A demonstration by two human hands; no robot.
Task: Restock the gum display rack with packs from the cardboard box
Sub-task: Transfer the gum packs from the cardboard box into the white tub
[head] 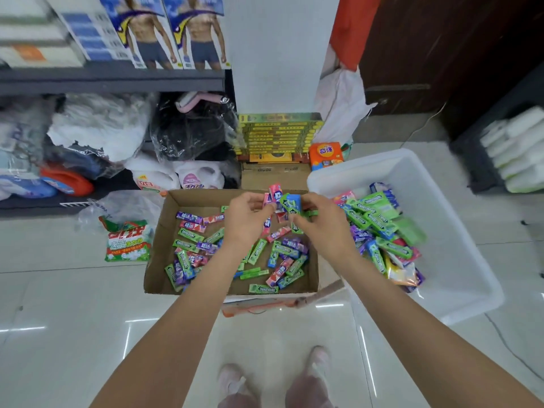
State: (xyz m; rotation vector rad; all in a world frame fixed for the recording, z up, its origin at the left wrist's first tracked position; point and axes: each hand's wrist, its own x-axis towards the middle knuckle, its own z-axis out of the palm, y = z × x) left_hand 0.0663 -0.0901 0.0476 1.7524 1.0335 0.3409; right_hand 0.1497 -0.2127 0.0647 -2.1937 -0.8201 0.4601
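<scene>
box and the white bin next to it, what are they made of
Box: brown cardboard, it seems, matte, with folded flaps and raw cut edges. Bin: probably plastic, white, slightly translucent and smooth, with a rounded moulded rim and a soft sheen.

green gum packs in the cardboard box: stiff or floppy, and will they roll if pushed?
The green gum packs look flat and straight-edged, so probably stiff and likelier to slide than roll. They lie loose and overlapping in the box, so a push would likely shift neighbours. Both hands hold several, suggesting light.
</scene>
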